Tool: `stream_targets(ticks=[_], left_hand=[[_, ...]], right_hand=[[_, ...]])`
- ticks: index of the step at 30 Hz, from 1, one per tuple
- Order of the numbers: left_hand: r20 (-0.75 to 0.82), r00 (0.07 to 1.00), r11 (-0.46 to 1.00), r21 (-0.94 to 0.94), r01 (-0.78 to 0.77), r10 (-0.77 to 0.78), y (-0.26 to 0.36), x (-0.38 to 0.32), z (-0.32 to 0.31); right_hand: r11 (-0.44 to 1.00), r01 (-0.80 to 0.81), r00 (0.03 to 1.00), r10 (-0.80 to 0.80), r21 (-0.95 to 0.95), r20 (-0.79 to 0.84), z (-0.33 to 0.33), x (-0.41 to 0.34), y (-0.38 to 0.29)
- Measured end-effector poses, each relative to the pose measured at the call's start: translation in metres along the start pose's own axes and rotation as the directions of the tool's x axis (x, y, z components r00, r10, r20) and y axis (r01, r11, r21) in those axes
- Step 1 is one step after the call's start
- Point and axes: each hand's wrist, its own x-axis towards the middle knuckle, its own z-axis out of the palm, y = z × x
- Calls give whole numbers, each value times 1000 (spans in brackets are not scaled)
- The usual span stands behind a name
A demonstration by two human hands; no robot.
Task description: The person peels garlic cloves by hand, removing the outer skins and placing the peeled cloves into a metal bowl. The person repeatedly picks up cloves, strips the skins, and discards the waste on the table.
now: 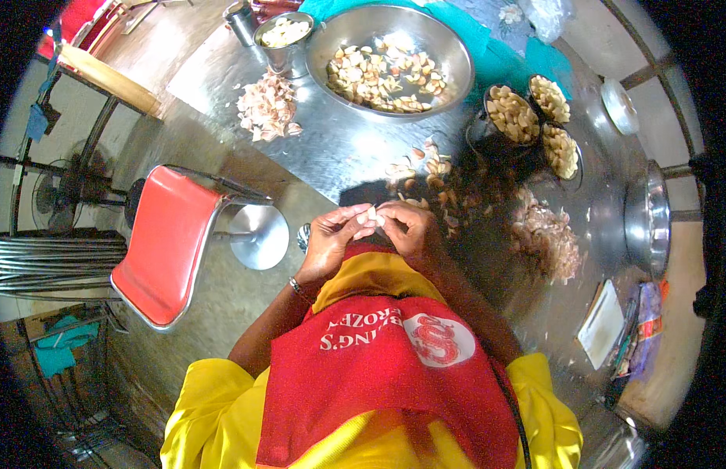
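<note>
A pale garlic clove [372, 213] is pinched between the fingertips of both hands, close to the apron at the near edge of the steel table. My left hand [334, 235], with a bracelet at the wrist, grips it from the left. From the other side my right hand [411, 227] meets it with thumb and forefinger. Just beyond the hands, loose garlic cloves [438, 165] lie scattered on the metal, partly in shadow. A wide steel basin [392, 116] farther off contains many unpeeled-looking cloves [363, 70].
Garlic skins are heaped at left [268, 108] and right [547, 237]. Peeled cloves fill a steel cup [283, 58] and several dark-looking containers, one nearest the basin [511, 115]. A red chair [169, 243] stands left of the table [322, 155]. A steel bowl [649, 220] sits at far right.
</note>
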Motion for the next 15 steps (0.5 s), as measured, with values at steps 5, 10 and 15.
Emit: stream_targets(ticks=[5,10,15], left_hand=[[-14,999,999,30,-32,33,-4,-1,9],[-23,999,999,36,-22,23,-10,-5,13],[-27,1000,1000,21,-11,12,-14,-7,20]], right_hand=[[990,58,998,-58,-131,10,-7,-2,5],[990,84,996,-86,-116,-11,-6,-7,9],[955,188,980,-196,-231,-14,-10,-8,9]])
